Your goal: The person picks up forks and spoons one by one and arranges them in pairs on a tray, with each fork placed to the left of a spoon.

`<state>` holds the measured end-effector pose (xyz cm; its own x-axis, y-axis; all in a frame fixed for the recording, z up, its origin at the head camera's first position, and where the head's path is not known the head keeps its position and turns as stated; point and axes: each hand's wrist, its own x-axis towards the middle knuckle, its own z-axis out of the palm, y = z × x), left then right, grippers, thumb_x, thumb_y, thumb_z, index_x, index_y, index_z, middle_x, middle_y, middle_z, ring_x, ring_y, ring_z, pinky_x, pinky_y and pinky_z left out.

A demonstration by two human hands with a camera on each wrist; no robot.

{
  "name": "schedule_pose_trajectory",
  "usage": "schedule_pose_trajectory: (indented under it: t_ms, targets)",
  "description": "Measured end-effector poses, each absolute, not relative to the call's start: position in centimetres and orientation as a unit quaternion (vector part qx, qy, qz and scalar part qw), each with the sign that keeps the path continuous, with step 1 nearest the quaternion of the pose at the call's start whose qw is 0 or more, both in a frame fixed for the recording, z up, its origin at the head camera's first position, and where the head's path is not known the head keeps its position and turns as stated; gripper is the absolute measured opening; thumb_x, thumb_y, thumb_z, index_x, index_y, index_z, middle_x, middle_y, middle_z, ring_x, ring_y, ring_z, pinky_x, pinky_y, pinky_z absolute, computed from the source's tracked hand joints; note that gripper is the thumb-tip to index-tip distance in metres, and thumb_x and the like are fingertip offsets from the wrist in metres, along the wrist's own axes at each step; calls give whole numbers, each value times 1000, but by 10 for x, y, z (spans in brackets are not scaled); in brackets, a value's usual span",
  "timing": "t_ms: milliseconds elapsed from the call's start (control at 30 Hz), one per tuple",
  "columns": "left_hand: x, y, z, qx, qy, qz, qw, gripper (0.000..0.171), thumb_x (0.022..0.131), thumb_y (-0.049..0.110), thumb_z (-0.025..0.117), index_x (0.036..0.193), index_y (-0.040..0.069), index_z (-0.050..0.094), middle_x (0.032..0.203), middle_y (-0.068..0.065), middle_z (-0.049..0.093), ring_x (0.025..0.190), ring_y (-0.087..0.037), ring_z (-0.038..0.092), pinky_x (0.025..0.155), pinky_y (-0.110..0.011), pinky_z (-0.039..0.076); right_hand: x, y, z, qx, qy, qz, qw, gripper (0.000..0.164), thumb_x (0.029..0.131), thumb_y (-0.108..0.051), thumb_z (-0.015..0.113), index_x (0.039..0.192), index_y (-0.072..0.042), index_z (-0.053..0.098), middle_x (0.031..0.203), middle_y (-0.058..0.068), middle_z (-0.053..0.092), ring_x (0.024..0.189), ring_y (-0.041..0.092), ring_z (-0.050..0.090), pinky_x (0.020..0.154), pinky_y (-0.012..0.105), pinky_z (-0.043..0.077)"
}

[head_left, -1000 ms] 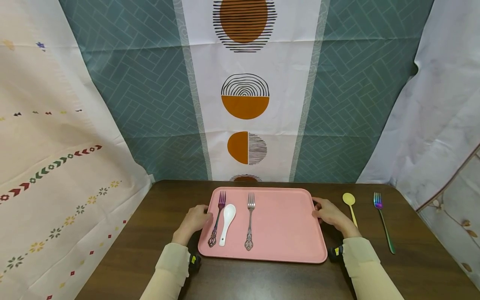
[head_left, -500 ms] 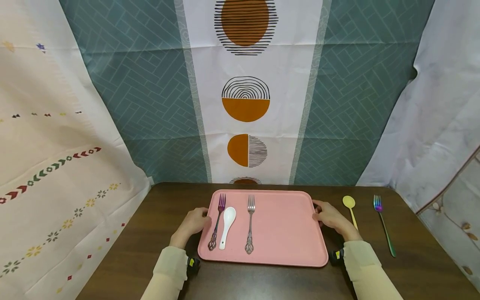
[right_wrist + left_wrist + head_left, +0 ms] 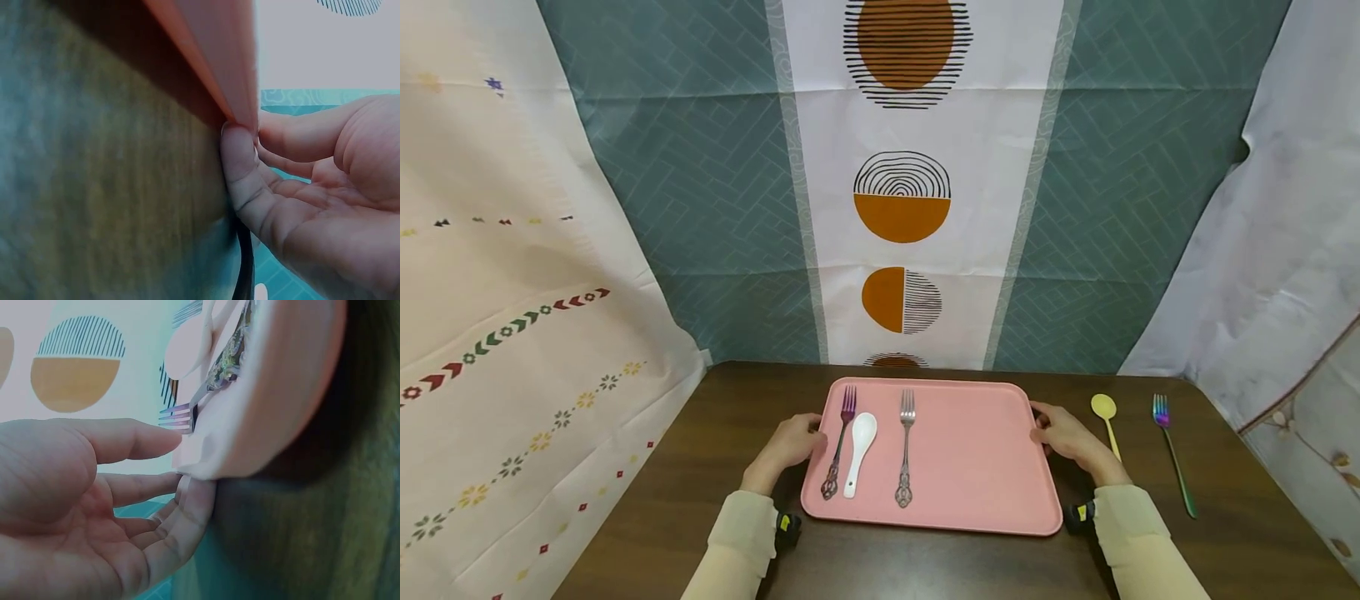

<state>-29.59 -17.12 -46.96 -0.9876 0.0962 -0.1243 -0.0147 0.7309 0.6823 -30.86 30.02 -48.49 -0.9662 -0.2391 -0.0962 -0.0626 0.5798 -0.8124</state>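
Observation:
A pink rectangular tray (image 3: 977,458) lies across the table in the head view. My left hand (image 3: 786,443) pinches its left rim, the thumb above and fingers below, as the left wrist view shows. On the opposite side, my right hand (image 3: 1071,440) pinches the right rim between thumb and fingers. Three pieces of cutlery lie on the tray's left half: a fork with purple tines (image 3: 847,404), a white soup spoon (image 3: 863,430) and a silver fork (image 3: 907,408). In the right wrist view the tray edge (image 3: 219,56) is above the wooden surface.
A yellow spoon (image 3: 1103,407) lies on the dark wooden table (image 3: 925,571) just beyond my right hand. Further right is a rainbow-coloured fork (image 3: 1161,412) with a green handle. Patterned curtains (image 3: 715,200) hang behind the table and along both sides.
The head view has shifted slightly. Both hands stay at the tray's rims, and the tray and cutlery show no clear movement on the table.

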Motion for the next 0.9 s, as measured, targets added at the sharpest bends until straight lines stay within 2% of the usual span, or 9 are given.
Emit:
schedule_pose_trajectory:
  t_ms: [333, 533, 733, 900]
  targets:
    - [-301, -175, -472, 29, 919, 384, 80, 47, 93, 3, 64, 138, -8, 58, 104, -15, 69, 85, -24, 65, 83, -46, 59, -317, 302, -481, -100, 883, -443, 117, 71, 89, 7, 58, 151, 22, 27, 88, 13, 53, 73, 22, 58, 63, 35, 57]
    - [-302, -175, -474, 30, 917, 388, 86, 47, 94, 2, 65, 140, -7, 58, 103, -14, 67, 85, -24, 64, 83, -45, 59, -308, 311, -467, -135, 883, -436, 108, 59, 95, 11, 51, 146, 28, 27, 87, 17, 57, 76, 27, 64, 66, 42, 61]
    - [-303, -176, -474, 34, 918, 386, 81, 46, 94, 2, 66, 138, -9, 58, 98, -13, 66, 83, -23, 63, 78, -40, 58, -298, 326, -451, -129, 910, -388, 60, 47, 96, 12, 49, 140, 25, 40, 87, 20, 58, 72, 26, 60, 59, 37, 57]
    - [-301, -178, -476, 33, 920, 384, 79, 46, 94, 2, 66, 138, -8, 58, 97, -13, 65, 82, -23, 62, 76, -38, 57, -292, 333, -448, -104, 934, -339, 31, 41, 96, 9, 52, 135, 21, 50, 87, 20, 62, 61, 21, 57, 52, 32, 51]
